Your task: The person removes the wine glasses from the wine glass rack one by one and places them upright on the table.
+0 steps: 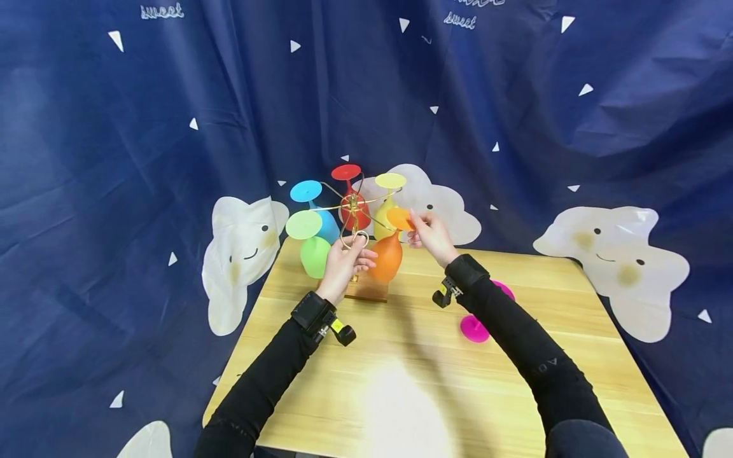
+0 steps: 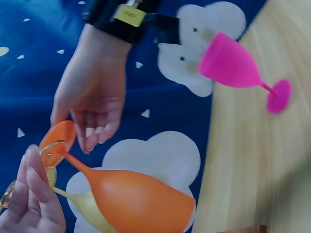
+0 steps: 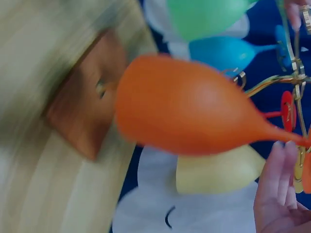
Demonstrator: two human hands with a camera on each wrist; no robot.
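My right hand (image 1: 432, 236) pinches the round foot of an orange wine glass (image 1: 386, 257), which hangs upside down at the near side of a gold wire glass rack (image 1: 354, 203). My left hand (image 1: 343, 261) pinches one of the rack's curled wire loops (image 1: 357, 239) between thumb and fingers. In the left wrist view, the looped wire overlaps the orange foot (image 2: 62, 138). Around the rack, a green glass (image 1: 315, 256), a blue glass (image 1: 326, 226), a red glass (image 1: 355, 213) and a yellow glass (image 1: 383, 219) hang bowl down.
The rack's brown wooden base (image 1: 369, 291) stands at the back left of the light wooden table (image 1: 321, 381). A magenta wine glass (image 2: 231, 63) lies on its side, partly behind my right forearm in the head view. A dark blue cloud-print curtain (image 1: 504, 140) surrounds the table.
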